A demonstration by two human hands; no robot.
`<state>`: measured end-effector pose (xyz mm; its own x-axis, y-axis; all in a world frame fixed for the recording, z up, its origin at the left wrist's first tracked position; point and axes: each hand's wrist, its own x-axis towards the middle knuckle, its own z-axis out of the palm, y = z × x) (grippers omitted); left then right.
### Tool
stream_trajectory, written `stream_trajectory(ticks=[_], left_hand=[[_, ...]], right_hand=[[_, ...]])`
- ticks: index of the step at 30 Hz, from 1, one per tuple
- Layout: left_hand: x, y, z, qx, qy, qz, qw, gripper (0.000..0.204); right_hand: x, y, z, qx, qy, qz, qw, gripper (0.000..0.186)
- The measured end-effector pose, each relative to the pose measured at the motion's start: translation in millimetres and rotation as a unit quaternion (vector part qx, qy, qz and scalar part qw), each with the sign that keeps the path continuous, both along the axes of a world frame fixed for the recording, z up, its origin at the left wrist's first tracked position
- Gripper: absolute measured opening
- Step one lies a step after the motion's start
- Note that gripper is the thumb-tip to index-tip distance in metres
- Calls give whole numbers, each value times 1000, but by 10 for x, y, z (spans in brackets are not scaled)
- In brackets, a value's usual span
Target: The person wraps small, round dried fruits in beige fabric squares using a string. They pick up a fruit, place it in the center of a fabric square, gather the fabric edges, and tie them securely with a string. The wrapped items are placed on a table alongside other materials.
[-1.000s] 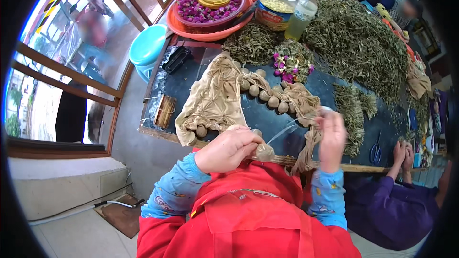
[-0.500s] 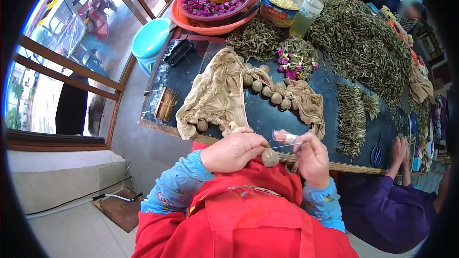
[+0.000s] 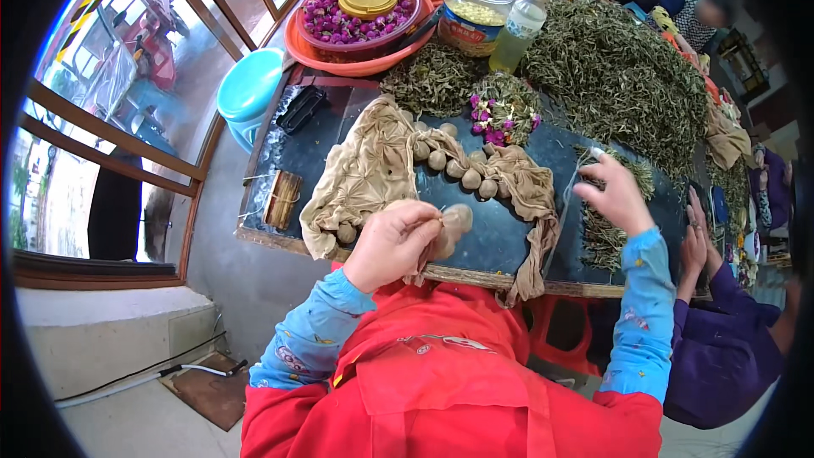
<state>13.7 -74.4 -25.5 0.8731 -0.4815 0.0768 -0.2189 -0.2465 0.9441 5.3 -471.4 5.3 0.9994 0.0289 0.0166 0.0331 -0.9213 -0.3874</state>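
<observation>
My left hand (image 3: 392, 246) is closed in a pinch at the table's front edge. It grips the neck of a small beige cloth bundle (image 3: 454, 226), round and slightly blurred. The wrinkled beige cloth (image 3: 360, 178) spreads beyond that hand, with a row of tied round balls (image 3: 455, 170) along its far side. Away to the right, my right hand (image 3: 623, 195) is raised over the dried herbs with fingers apart and white tape on one fingertip. A pale thread (image 3: 561, 212) runs beside those fingers down toward the near edge; whether it loops a finger is unclear.
Dried herbs (image 3: 610, 76) are heaped at the back right. A flower-and-herb bundle (image 3: 502, 110), bottle (image 3: 519, 30), jar (image 3: 476, 13) and basin of purple buds (image 3: 407, 21) stand behind the cloth. Tied sticks (image 3: 282, 199) lie left. A co-worker's hands (image 3: 695, 242) are at the right edge.
My right hand has moved away from the bundle, out to the right and farther over the table, its fingers spreading. My left hand has shifted slightly left and lifted the bundle, which now points away.
</observation>
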Motion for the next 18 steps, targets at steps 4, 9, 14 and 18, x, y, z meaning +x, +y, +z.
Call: stream_trajectory(ticks=[4,9,14,18], left_hand=[[42,18,-156,-167,239,76,954,19],[57,44,-160,-253,350,101,896,19],[39,4,-86,-282,333,125,891,18],[65,-61,-132,-311,365,127,868,20]], right_hand=[[30,84,271,-246,34,-64,966,39],[44,-13,151,-157,-32,-2,987,38],[-219,492,7,-131,-86,0,988,34],[-484,1392,-314,154,-99,45,982,27]])
